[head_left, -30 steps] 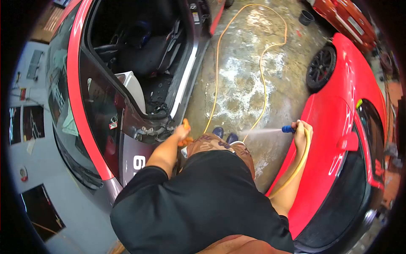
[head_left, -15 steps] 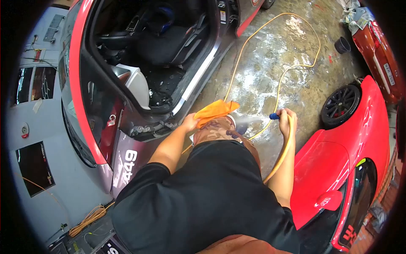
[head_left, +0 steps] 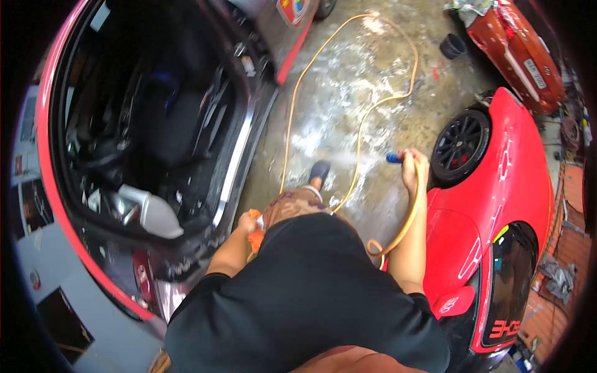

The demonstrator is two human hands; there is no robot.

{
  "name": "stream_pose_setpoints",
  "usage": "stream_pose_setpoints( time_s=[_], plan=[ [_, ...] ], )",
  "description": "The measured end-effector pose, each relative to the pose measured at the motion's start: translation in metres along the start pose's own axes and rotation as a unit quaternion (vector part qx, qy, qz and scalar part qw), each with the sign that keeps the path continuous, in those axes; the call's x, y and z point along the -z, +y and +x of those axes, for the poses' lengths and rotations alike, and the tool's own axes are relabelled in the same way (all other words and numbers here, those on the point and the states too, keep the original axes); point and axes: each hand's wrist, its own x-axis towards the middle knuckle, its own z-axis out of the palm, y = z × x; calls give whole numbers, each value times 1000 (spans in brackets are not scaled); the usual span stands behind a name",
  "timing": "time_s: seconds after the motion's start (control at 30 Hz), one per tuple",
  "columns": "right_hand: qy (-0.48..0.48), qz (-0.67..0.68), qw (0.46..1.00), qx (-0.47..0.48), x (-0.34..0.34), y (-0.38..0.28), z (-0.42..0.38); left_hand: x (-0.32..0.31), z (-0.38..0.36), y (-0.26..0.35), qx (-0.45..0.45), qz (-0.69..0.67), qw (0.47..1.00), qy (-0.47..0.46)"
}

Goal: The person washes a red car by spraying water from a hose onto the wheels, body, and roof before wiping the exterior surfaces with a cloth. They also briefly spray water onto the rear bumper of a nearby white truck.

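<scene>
My right hand (head_left: 411, 166) is closed around the end of a yellow hose (head_left: 415, 208), just behind its blue nozzle (head_left: 393, 158). A faint spray leaves the nozzle toward the left, above the wet floor. The hose runs back along my forearm. Low beside my left thigh, my left hand (head_left: 246, 222) grips a bunched orange cloth (head_left: 255, 236), part of it hidden by my body. To the left of that hand is the open door frame of a car (head_left: 235, 165), with a dark seat and a pale grey panel (head_left: 155, 214) inside.
A red car (head_left: 472, 211) with a black wheel (head_left: 461, 146) stands close on my right. The hose loops across the wet concrete floor (head_left: 329, 93) ahead. A black bucket (head_left: 453, 46) and an orange-red car part (head_left: 513, 56) are at the far right.
My left hand has lowered the orange cloth from in front of my legs to beside my thigh. My view has turned, and one foot now shows. My right hand still holds the spraying hose.
</scene>
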Motion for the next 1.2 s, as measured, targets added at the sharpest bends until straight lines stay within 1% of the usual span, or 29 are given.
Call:
stream_pose_setpoints(
  time_s=[0.03, 0.07, 0.17, 0.2, 0.23, 0.3, 0.33, 0.37, 0.43, 0.47, 0.5, 0.53, 0.57, 0.63, 0.67, 0.7, 0.77, 0.87, 0.9, 0.97, 1.03, 1.07, 1.1, 1.13, 1.17, 1.2],
  plan=[
    [10, -23, 1000, -11, 5, 0, 11, 5, 7, 40, 1, -20, 1000, 9],
    [8, -21, 999, -23, 10, 4, 22, 15, 12, 74, 1, 63, 998, 10],
    [24, -42, 997, -67, 25, -10, 48, 33, 89, 150, -80, 101, 991, -19],
    [43, -66, 996, -50, 24, 4, 57, 41, 102, 190, -94, 138, 986, 1],
    [48, -60, 995, -66, 29, -5, 62, 47, 121, 221, -116, 121, 986, 9],
    [57, -57, 992, -99, 31, 4, 78, 53, 150, 287, -140, 76, 987, 35],
    [45, -44, 990, -129, 33, 6, 88, 56, 156, 323, -161, 89, 982, 37],
    [55, -38, 989, -133, 30, 19, 99, 57, 164, 362, -188, 80, 978, 36],
    [59, -42, 994, -84, 30, 30, 125, 55, 186, 416, -237, 61, 969, 28],
    [98, -13, 992, -75, 29, 33, 137, 52, 193, 441, -257, 37, 966, 20],
    [135, 15, 989, -61, 27, 31, 154, 53, 189, 472, -286, 64, 956, 34],
    [168, 44, 984, -43, 27, 32, 175, 47, 209, 482, -279, 13, 960, 19],
    [161, 32, 985, -53, 31, 38, 194, 45, 217, 497, -268, -38, 963, 8],
    [135, 13, 988, -73, 37, 54, 232, 39, 227, 511, -242, -46, 969, 18],
    [111, -15, 989, -93, 39, 64, 248, 37, 230, 516, -227, -47, 972, 23],
    [152, 33, 984, -92, 36, 69, 264, 34, 233, 520, -217, -30, 975, 24],
    [145, 56, 986, -59, 39, 84, 297, 33, 237, 524, -232, 43, 971, 26],
    [55, 24, 985, -159, 51, 72, 343, 31, 263, 505, -155, 25, 987, 28],
    [101, 23, 986, -130, 50, 73, 357, 29, 236, 527, -143, 4, 989, 30],
    [199, 18, 978, -56, 52, 76, 399, 25, 260, 510, -186, -24, 982, 28],
    [252, -8, 967, -40, 64, 86, 443, 24, 249, 544, -95, -47, 994, -1],
    [286, 5, 957, -49, 71, 87, 464, 22, 300, 510, -93, -87, 991, -32],
    [318, 17, 946, -63, 79, 83, 483, 20, 339, 492, -88, -127, 986, -62],
    [333, -14, 941, -64, 88, 74, 498, 29, 309, 547, -33, 6, 998, -49],
    [351, -45, 933, -59, 100, 60, 519, 37, 321, 570, -44, 54, 997, -37],
    [336, -42, 936, -94, 108, 41, 533, 43, 344, 583, -59, 98, 993, -25]
  ],
)
